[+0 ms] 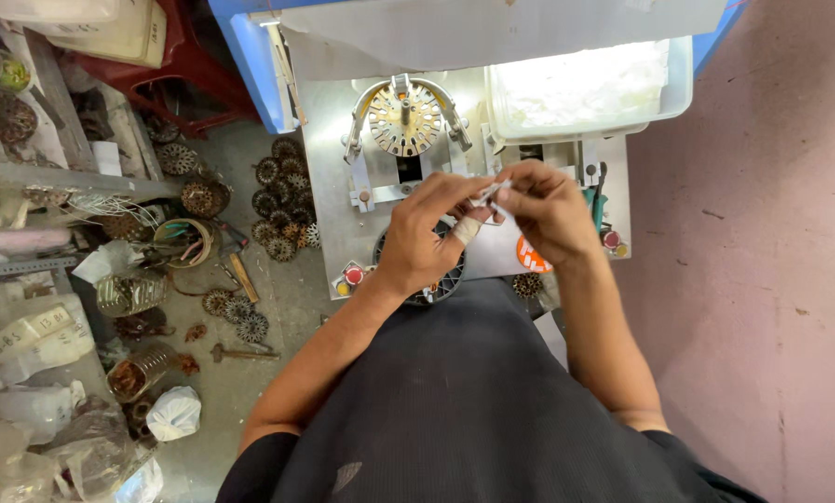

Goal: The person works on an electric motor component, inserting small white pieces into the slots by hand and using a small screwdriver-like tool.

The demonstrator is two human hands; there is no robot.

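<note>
Plate (329, 140): dull grey metal, smooth. Slotted disc (404, 119): brassy metal, shiny. Tray (680, 79), upper right: translucent plastic. Floor (771, 279), right: matt pink, rough. Shirt (473, 401): black ribbed cloth.

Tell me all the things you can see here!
Small white piece: one, white, pinched between both hands.
Slotted disc: one, brass-coloured, on the metal machine top.
Machine top: one, grey metal, in front of the person.
Dark slotted ring: one, black, under the left hand.
Tray: one, pale, upper right.
Round cores: many, rusty brown, on the floor at left.
Bags: several, whitish, lower left.
Left hand: one, taped finger.
Right hand: one.
</note>
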